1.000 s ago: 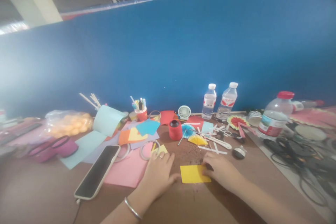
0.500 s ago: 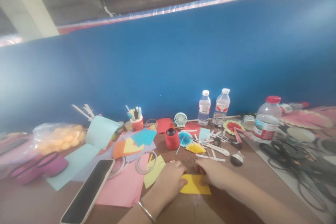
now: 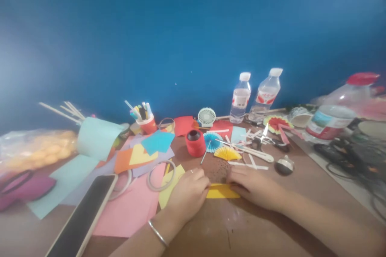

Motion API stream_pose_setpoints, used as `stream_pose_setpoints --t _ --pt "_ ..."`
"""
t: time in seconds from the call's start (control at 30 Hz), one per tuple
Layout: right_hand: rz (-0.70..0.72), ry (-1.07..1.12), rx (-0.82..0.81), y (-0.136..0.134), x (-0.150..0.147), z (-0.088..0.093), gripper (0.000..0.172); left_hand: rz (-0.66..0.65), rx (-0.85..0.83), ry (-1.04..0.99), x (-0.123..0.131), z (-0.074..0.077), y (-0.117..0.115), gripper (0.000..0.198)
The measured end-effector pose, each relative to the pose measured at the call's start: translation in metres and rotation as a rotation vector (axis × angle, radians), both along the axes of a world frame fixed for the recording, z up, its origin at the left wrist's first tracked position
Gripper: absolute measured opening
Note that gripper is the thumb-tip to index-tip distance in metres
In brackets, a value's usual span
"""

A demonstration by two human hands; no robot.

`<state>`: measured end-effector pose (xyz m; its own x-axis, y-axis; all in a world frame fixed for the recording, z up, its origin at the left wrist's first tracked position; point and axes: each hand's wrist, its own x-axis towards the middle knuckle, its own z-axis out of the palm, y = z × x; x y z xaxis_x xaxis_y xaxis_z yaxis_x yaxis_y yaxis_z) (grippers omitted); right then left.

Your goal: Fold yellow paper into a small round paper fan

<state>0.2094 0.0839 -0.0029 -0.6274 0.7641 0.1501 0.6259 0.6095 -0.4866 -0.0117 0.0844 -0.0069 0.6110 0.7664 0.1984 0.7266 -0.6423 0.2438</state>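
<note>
A strip of yellow paper (image 3: 223, 191) lies low on the brown table in front of me, its two ends covered by my hands. My left hand (image 3: 190, 188) is closed on the left end, fingers curled, a ring on one finger and a silver bangle at the wrist. At the other end my right hand (image 3: 251, 186) grips the paper with its fingers bent over it. Just beyond lie a yellow pleated paper fan (image 3: 227, 153) and a blue pleated rosette (image 3: 212, 142). A red thread spool (image 3: 195, 143) stands behind my left hand.
Left of my hands are a phone (image 3: 83, 217), pink paper sheets (image 3: 129, 213) and a tape roll (image 3: 161, 176). Scissors (image 3: 265, 133), paper strips and two water bottles (image 3: 240, 98) stand or lie at the back right. Black cables (image 3: 340, 160) and a large bottle (image 3: 330, 122) are far right.
The yellow paper shows as a narrower strip than before, and both hands have closed in on its ends. My view has tilted down and come nearer the table.
</note>
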Motion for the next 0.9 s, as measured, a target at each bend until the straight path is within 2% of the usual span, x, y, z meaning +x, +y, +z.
stream_pose_setpoints --t 0.1,0.2,0.37,0.5,0.67,0.83,0.9 --pt "0.011 0.016 -0.041 0.002 0.004 0.001 0.012 -0.039 0.012 0.031 -0.001 0.001 0.001 0.017" --pt "0.08 0.021 -0.051 0.004 0.007 0.0 0.013 -0.07 -0.019 0.003 -0.001 0.007 0.002 0.02" --pt "0.163 -0.007 0.024 0.005 0.01 -0.003 0.018 -0.108 -0.187 -0.082 0.002 0.018 0.004 0.011" --pt "0.195 0.01 0.026 0.007 0.013 -0.005 0.019 -0.151 -0.307 -0.086 0.002 0.018 0.006 0.011" --pt "0.136 0.11 -0.02 0.011 0.016 -0.009 0.017 -0.148 -0.267 -0.109 -0.001 0.011 0.009 0.016" --pt "-0.009 0.056 0.007 0.012 0.016 -0.012 0.01 -0.085 -0.237 -0.135 -0.002 0.008 0.01 0.018" --pt "-0.026 0.057 0.032 0.012 0.016 -0.011 0.01 -0.077 -0.244 -0.134 -0.002 0.008 0.009 0.016"
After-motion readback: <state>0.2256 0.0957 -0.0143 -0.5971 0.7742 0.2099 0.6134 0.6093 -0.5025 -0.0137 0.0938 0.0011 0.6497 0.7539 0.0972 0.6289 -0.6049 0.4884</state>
